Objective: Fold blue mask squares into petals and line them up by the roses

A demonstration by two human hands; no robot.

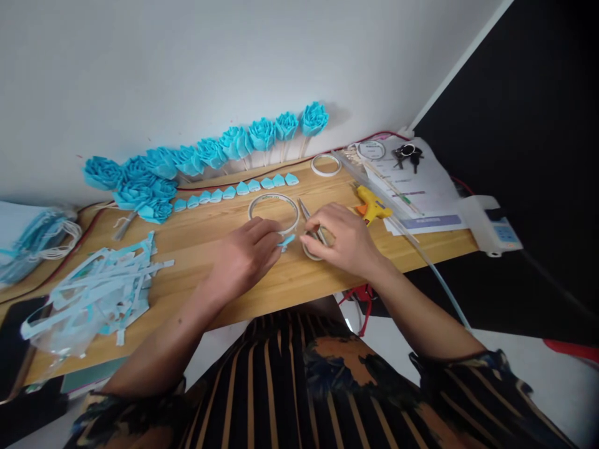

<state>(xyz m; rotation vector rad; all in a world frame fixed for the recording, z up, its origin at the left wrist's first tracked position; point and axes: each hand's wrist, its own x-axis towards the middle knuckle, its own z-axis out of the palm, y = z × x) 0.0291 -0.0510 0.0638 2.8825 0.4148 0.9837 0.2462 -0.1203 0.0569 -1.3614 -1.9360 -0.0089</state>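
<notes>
My left hand (250, 254) is closed, its fingertips pinching a small blue folded petal (287, 241) over the near part of the table. Across from it, my right hand (341, 240) has its thumb and fingers bent together; whether anything is between them I cannot make out. A pair of scissors (304, 211) lies beneath my right hand, blades pointing away and handles partly covered. Just beyond my left fingers is a roll of tape (253, 204) lying flat. Behind it runs a row of folded blue petals (242, 188).
Blue flowers (236, 143) on sticks lean along the wall. Right of my hands lie a yellow glue gun (372, 204), another tape roll (326, 165), papers (433, 187) and keys (408, 154). At left are cut scraps (107, 284) and a stack of masks (32, 243).
</notes>
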